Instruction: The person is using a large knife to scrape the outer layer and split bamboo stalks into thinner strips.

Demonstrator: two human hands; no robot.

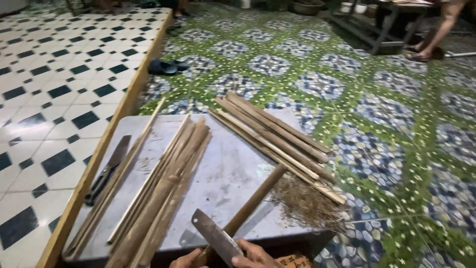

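hands: both sit at the very bottom edge, mostly cut off. The right hand is closed around a flat grey metal blade; the left hand is pressed close beside it, can't tell how it grips.
stick in hand: a long brown bamboo stick runs from the hands up over the grey metal tabletop, with the blade laid across its near end.
done so far: looks like a fair bit, there's a heap of dry brown shavings at the table's right edge.
near-left pile: a bundle of thin split bamboo strips, plus a dark-handled knife lying further left.
far pile: a row of rounder whole bamboo sticks, probably what's left to work.
beyond: green and blue patterned tile floor, dark sandals.
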